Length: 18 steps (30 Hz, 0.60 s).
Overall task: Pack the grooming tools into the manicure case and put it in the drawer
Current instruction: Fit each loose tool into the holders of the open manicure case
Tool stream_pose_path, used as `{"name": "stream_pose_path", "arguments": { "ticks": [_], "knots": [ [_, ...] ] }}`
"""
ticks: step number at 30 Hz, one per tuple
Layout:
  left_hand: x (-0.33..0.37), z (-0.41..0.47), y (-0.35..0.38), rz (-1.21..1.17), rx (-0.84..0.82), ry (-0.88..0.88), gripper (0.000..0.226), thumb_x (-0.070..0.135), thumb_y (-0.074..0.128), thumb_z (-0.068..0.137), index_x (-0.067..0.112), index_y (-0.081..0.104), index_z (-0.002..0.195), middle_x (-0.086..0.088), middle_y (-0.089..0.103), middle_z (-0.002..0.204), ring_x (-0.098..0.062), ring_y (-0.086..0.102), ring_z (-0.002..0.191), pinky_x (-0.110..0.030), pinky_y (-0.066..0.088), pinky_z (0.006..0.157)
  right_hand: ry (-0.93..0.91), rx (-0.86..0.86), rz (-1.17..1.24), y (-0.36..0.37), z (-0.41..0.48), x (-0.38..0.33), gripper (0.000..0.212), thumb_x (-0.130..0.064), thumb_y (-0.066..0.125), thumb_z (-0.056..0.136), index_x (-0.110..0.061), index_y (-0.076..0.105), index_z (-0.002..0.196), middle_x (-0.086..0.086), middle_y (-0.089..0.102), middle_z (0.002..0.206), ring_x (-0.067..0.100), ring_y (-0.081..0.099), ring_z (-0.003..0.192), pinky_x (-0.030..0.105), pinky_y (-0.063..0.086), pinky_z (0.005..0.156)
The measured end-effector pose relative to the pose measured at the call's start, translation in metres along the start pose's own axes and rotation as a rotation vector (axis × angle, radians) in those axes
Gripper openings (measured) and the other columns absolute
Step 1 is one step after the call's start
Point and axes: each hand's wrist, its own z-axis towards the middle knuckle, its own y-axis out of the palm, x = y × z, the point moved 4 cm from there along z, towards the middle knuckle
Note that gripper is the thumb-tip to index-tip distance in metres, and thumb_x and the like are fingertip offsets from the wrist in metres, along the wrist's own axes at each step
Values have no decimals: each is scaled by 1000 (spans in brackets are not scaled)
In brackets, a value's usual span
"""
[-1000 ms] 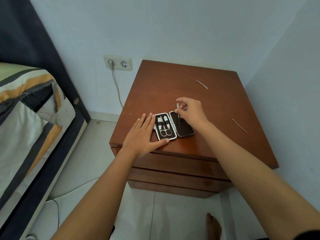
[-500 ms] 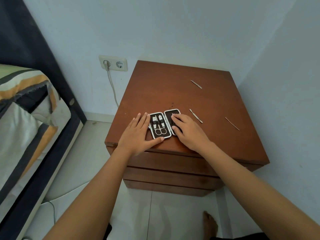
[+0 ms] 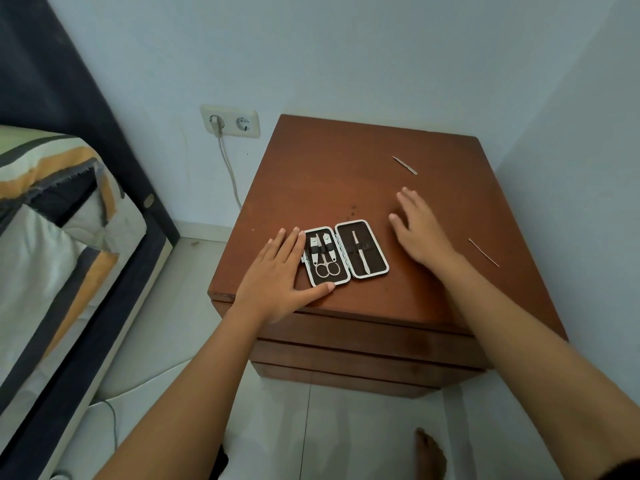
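On the nightstand (image 3: 346, 188), near its front edge, the case (image 3: 346, 252) lies open and flat; its left half holds scissors (image 3: 327, 263) and what looks like a clipper (image 3: 314, 251) under an elastic band, and its right half holds one slim tool (image 3: 360, 252) strapped in; so three tools appear packed. The left hand (image 3: 277, 275) lies flat and spread, palm down, pressing beside and partly on the case's left edge, thumb along its front corner; it grips nothing, it only steadies. The right hand (image 3: 420, 230) is open and empty, fingers loosely spread, low over the wood to the right of the case and apart from it; whether it touches the top I cannot tell. Two loose tools remain out: a file (image 3: 404, 165) well behind the right hand, and a thin pick (image 3: 483, 252) off to its right near the edge. By my judgement the job is about half done; those two pieces still need slotting in, the case needs shutting, and a drawer (image 3: 363, 336), closed for now, has yet to be opened to receive it.
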Motion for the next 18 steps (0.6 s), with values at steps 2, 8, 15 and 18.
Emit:
{"name": "stream_pose_path", "arguments": {
  "ticks": [2,8,15,18],
  "knots": [
    [0,1,0,3,15,2,105,84,21,70,20,-3,150,5,-3,159,-11,-11,144,-28,-9,115,96,-5,-44,-3,29,15,52,-27,39,97,-8,27,143,6,20,156,21,12,145,35,13,117],
    [1,0,-2,10,44,12,105,84,24,71,20,-1,150,6,-1,159,-10,-10,144,-27,-10,114,166,-137,-156,-3,84,22,57,-33,34,98,-7,16,145,10,9,158,25,6,146,42,9,119],
    [2,0,-2,16,35,9,104,83,25,71,20,0,150,6,0,159,-10,-9,144,-26,-9,114,137,-176,-189,-10,60,27,54,-37,34,98,-7,25,142,10,16,157,25,14,145,40,18,118],
    [2,0,-2,23,30,3,105,84,23,70,19,1,150,5,1,159,-11,-8,145,-27,-8,114,113,-114,-161,-15,29,28,48,-30,37,98,-5,33,139,11,24,155,27,21,142,39,22,115]
  ]
}}
